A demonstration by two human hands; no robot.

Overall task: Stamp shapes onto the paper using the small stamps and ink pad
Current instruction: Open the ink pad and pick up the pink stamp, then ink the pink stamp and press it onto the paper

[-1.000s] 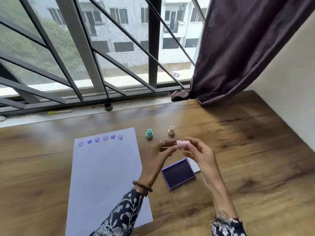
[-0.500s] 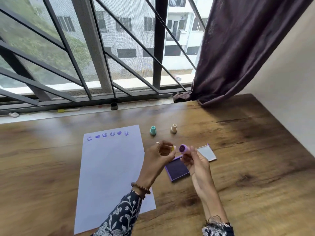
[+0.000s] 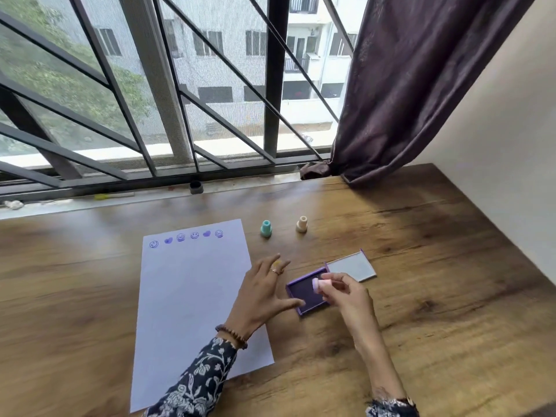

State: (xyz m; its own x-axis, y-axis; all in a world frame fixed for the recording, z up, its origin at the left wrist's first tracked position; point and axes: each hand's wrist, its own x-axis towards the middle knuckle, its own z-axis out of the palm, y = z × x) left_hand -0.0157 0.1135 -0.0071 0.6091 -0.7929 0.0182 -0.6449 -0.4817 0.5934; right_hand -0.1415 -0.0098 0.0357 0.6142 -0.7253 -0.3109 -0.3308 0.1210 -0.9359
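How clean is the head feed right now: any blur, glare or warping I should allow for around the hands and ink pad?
Head view: left hand smeared by motion blur; right hand and pink stamp over the ink pad soft; window bars splay from wide-angle distortion; daylight sheen on the table near the sill, curtain shading the far right corner.

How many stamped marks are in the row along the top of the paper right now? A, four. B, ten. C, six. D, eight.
C: the row at the top of the paper shows six purple marks, four smiley faces and two hearts.
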